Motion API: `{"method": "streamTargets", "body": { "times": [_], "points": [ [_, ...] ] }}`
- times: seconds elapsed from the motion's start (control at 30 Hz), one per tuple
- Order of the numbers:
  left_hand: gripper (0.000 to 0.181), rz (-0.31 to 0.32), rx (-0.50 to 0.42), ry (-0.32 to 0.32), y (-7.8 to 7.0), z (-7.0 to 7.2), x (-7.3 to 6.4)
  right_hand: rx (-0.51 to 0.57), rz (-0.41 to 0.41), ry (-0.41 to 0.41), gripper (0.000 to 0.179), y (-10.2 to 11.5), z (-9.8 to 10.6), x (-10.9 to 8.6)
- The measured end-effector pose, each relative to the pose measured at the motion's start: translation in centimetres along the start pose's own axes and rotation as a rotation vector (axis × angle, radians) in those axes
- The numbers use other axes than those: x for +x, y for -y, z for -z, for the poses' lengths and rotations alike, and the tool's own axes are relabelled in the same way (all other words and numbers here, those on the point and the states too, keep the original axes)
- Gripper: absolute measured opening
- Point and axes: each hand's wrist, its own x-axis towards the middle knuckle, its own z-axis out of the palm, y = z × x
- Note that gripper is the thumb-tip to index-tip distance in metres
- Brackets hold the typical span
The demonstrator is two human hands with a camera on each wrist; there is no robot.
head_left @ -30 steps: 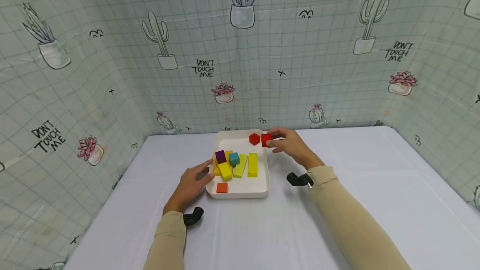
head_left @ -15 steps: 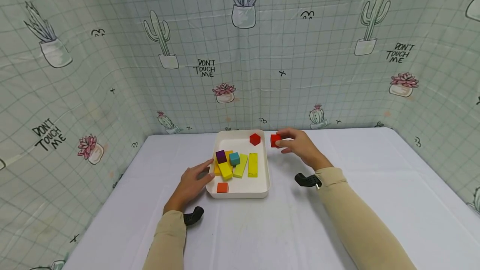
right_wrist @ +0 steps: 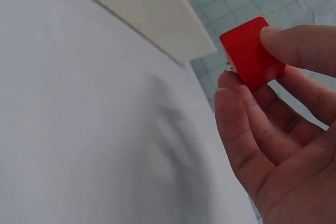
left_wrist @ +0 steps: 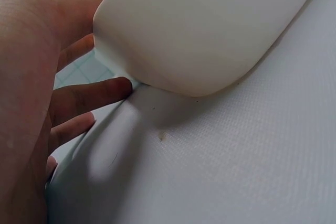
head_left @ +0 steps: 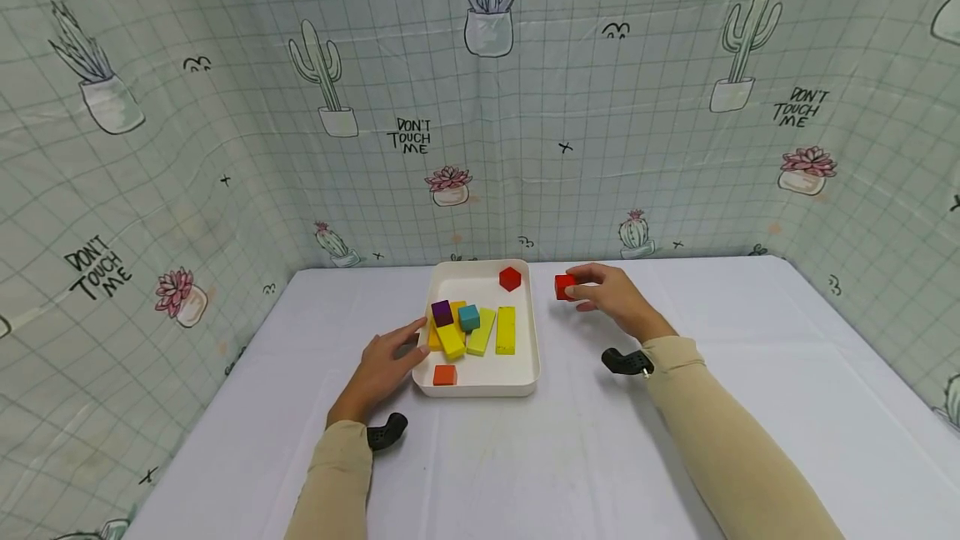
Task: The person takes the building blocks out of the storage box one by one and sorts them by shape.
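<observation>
My right hand (head_left: 618, 298) pinches a red cube (head_left: 565, 287) between thumb and fingers, to the right of the white tray (head_left: 534, 340). In the right wrist view the red block (right_wrist: 247, 51) shows up close, with the thumb on one face and fingertips beneath. My left hand (head_left: 378, 375) rests against the tray's left side, thumb at the rim. The left wrist view shows the spread, fairly straight fingers (left_wrist: 92, 98) beside the tray's outer wall (left_wrist: 178, 40). Inside the tray lies a red hexagonal-looking block (head_left: 510, 278) at the back right.
The tray also holds a purple cube (head_left: 442, 312), a blue cube (head_left: 468, 317), several yellow bars, including one bar (head_left: 506, 330) at the right, and an orange block (head_left: 445, 375) near the front. A white cloth (head_left: 480, 465) covers the table, and a patterned curtain (head_left: 525, 107) stands behind.
My right hand has carried the red cube rightward from over the tray's right rim, and slightly toward the front. The left hand and tray stay in place.
</observation>
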Motion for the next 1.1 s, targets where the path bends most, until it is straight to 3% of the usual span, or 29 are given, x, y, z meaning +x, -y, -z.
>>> {"method": "streamTargets", "body": {
  "times": [0.3, 0.53, 1.1],
  "points": [
    [0.058, -0.009, 0.004, 0.001, -0.1, 0.1, -0.2, 0.019, -0.001, 0.004, 0.047, -1.7, 0.9, 0.1],
    [0.058, -0.017, 0.009, -0.004, -0.1, 0.1, -0.1, -0.058, -0.036, -0.012, 0.048, -2.7, 1.5, 0.5],
    [0.058, -0.013, 0.006, 0.002, -0.1, 0.2, -0.2, -0.077, -0.103, 0.022, 0.051, -3.2, 1.7, 1.0]
  ]
}}
